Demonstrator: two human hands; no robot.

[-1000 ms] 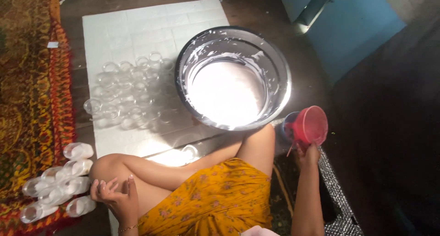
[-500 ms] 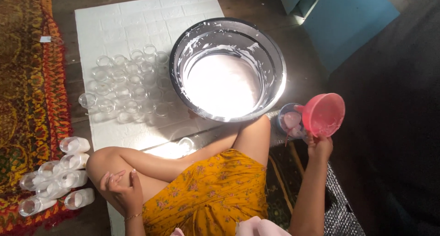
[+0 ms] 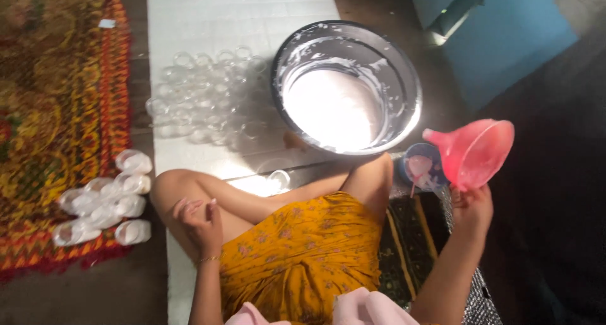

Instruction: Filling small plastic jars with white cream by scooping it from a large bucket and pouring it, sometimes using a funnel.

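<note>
Sunlit floor carries a white-filled metal basin (image 3: 349,88) ahead of the knees, while the right hand (image 3: 472,206) grips a pink funnel (image 3: 475,151) tilted, spout toward the basin, and the left hand (image 3: 199,219) rests loosely open on the knee.

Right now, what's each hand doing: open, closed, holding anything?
Left hand: open and empty, resting on the knee.
Right hand: closed on the rim of the pink funnel, held up and tilted.
</note>
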